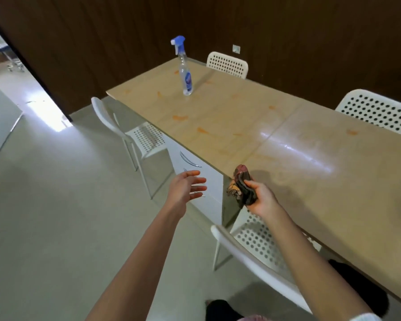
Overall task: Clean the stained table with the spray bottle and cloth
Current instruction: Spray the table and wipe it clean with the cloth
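Note:
A long beige table (287, 140) carries several orange stains (180, 117) over its far half. A clear spray bottle (185, 72) with a blue trigger head stands upright near the table's far end. My right hand (261, 196) is closed around a crumpled dark patterned cloth (241, 187), held just over the table's near edge. To the left of that edge my left hand (186, 185) hovers, fingers spread and empty, in front of a white drawer unit. The bottle is far from both hands.
White perforated chairs stand around the table: one (134, 133) at the left side, one (252, 249) below my right arm, one (227, 64) at the far end, one (377, 112) at the right. A white drawer unit (195, 167) sits under the table. A doorway (14, 72) opens at left.

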